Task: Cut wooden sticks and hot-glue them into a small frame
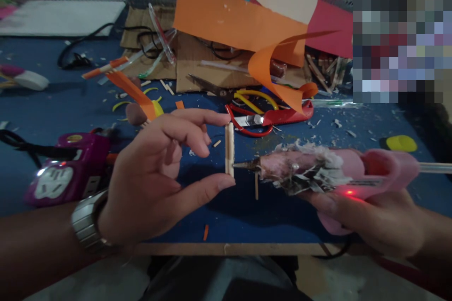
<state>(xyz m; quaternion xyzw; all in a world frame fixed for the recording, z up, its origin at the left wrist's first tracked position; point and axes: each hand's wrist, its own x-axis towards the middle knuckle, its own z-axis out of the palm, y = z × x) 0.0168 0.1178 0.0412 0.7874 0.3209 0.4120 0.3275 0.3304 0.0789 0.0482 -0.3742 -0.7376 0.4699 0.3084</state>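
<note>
Between thumb and index fingertip, my left hand [158, 164] holds a short piece made of small wooden sticks [229, 149] upright; the other fingers are curled behind. My right hand [367, 216] is wrapped round a pink glue gun [349, 169] with a red light lit. The gun's metal tip points left and meets the lower right side of the wooden piece. Whitish, stringy scraps cling to the gun's front, and a clear glue stick [436, 168] sticks out of its back. A thin stick [256, 186] lies on the table below the nozzle.
Red-handled scissors [282, 115], orange paper [236, 19] and cardboard [197, 70] lie beyond my hands. A purple power strip [67, 169] sits at left, a white board [63, 18] at the back left, a yellow cap [401, 143] at right. Scraps dot the blue table [148, 240].
</note>
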